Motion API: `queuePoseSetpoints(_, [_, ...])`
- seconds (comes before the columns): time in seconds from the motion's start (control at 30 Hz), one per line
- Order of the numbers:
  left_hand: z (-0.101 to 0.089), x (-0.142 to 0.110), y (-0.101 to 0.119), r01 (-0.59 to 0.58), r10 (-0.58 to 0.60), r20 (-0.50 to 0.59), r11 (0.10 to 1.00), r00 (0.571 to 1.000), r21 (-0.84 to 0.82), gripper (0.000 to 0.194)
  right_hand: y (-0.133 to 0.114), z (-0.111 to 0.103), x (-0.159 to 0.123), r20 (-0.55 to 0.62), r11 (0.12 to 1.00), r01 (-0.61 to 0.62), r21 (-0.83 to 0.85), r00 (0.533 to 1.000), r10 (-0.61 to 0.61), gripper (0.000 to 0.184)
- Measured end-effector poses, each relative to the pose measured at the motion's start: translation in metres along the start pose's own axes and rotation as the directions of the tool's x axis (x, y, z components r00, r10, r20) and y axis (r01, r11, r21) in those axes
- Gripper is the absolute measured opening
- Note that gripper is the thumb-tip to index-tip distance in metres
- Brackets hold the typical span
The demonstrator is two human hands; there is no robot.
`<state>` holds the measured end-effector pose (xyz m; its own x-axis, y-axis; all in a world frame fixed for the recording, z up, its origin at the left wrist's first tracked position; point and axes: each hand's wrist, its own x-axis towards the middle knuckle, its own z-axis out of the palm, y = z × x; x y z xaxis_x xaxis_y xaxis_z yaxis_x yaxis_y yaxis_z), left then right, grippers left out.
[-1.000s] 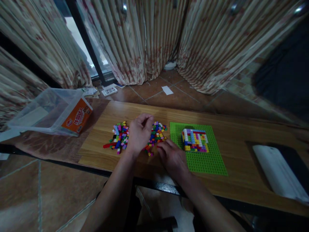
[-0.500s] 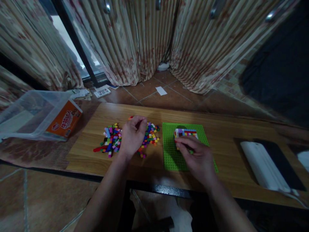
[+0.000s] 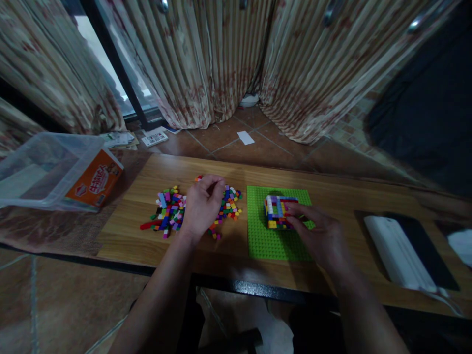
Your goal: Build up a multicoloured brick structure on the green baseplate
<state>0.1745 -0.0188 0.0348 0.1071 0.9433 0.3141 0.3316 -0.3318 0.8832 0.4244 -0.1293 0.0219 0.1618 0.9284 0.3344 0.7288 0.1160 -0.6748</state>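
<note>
On the green baseplate (image 3: 260, 243) stands a small box-like structure of building bricks (image 3: 273, 211), in many colours with an open top. My right hand (image 3: 320, 228) reaches over its right side, thumb and forefinger closed around a small pinkish-red building brick (image 3: 288, 210) at the structure. The fingers hide the right part of the build. My left hand (image 3: 202, 206) hovers at the loose brick pile (image 3: 173, 211), with thumb and fingertips pinched together. What they hold, if anything, is too small to make out.
A clear plastic box (image 3: 66, 167) with an orange label stands at the left end of the wooden table (image 3: 129, 236). To the right lie a white device (image 3: 398, 253) with a cable and a dark flat item (image 3: 424, 246). Curtains (image 3: 221, 64) hang behind.
My right hand has shifted right across the structure, from its left front to its right side, uncovering the left part. My left hand stays pinched in nearly the same place.
</note>
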Motion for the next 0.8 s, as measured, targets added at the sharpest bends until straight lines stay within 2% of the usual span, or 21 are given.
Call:
queuePoseSetpoints(0.3, [-0.001,-0.0006,0.0015,0.012,-0.012,-0.002,1.0,1.0,0.013,0.017,0.0037,0.0005,0.0032,0.056,0.994,0.092,-0.056,0.994,-0.089,0.028])
queuePoseSetpoints(0.47, [-0.001,-0.0005,0.0027,0.005,-0.005,-0.001,1.0,1.0,0.013,0.018,0.0038,0.0022,0.0039,0.039,0.992,0.104,-0.071,0.994,-0.101,0.027])
queuePoseSetpoints(0.6, [-0.001,-0.0004,0.0015,-0.004,0.004,-0.007,1.0,1.0,0.006,0.017,0.0031,0.0018,0.0036,0.012,0.995,0.063,-0.074,0.998,-0.062,0.024])
queuePoseSetpoints(0.8, [-0.0015,-0.0004,0.0026,0.007,-0.007,-0.002,1.0,1.0,0.003,0.016,-0.0016,-0.001,0.0036,-0.032,0.997,-0.076,-0.014,0.997,0.075,0.026])
